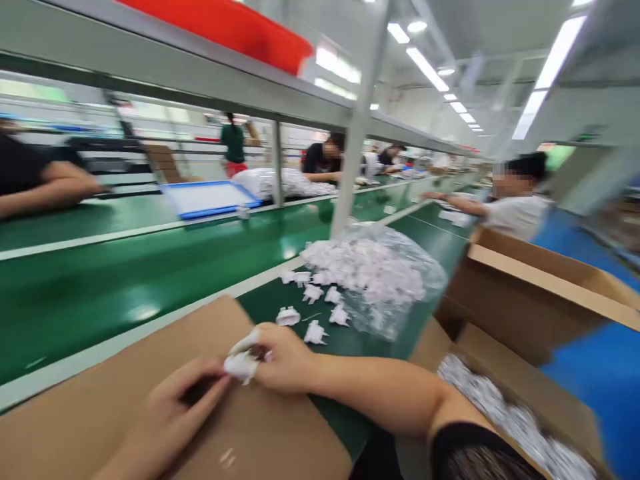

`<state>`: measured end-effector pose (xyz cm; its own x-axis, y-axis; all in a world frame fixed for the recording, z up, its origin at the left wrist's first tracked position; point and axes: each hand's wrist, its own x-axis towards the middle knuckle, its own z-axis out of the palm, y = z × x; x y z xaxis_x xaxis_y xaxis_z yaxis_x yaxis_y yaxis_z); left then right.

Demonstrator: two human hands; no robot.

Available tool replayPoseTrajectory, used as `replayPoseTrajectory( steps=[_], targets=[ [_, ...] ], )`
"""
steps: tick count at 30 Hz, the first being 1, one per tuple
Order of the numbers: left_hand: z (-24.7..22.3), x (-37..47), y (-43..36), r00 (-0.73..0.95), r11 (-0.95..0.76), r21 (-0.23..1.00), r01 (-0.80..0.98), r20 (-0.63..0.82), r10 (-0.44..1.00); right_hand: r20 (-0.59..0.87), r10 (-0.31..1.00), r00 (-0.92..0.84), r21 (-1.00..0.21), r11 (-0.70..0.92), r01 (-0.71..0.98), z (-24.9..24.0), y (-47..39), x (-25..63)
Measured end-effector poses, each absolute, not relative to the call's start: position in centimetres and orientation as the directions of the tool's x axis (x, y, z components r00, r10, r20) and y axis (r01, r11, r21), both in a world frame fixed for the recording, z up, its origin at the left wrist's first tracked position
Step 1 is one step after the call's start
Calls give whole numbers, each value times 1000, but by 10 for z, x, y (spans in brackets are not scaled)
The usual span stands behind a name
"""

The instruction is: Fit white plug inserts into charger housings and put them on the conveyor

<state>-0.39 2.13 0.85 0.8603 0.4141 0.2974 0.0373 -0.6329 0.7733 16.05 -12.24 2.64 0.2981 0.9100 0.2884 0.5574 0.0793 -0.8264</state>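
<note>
Head view. A small white part (241, 367) is held above a brown cardboard sheet (285, 433), in front of the wearer. It is gripped between the thumb and fingers of the right hand (287, 360), while its near end is pinched by the thumb and forefinger of the left hand (175, 410); by this two-sided hold, the part is presumably kept from turning. A darker patch within the right hand is too blurred to be identified. The sheet is laid flat over the green table (350, 417), probably so that a plain working surface is provided. Beyond the right hand, loose pieces (314, 331) are scattered on the table, near a heap (370, 267) of similar white pieces on a clear plastic bag (400, 320); the heap is apparently placed there so that it can be reached easily. At the right, a cardboard box (530, 393) with shiny, whitish contents (520, 420) is set beside the wearer's right arm, its open top likely being kept within reach. Across the table, a blue-rimmed tray (210, 199) is seen.
</note>
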Motion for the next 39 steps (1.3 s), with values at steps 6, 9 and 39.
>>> replayPoseTrajectory(
  steps=[6, 9, 39],
  targets=[
    [27, 4, 7, 890, -508, 859, -69, 283, 358, 277, 911, 306, -886, 118, 449, 27, -124, 162],
    [22, 0, 6, 876, -474, 876, -86, 293, 383, 240, 926, 292, -895, 95, 436, 26, -126, 159],
    [23, -2, 4, 882, -405, 914, -21, 208, 423, 157, 917, 366, -959, 52, 279, 24, -122, 160]
  ],
)
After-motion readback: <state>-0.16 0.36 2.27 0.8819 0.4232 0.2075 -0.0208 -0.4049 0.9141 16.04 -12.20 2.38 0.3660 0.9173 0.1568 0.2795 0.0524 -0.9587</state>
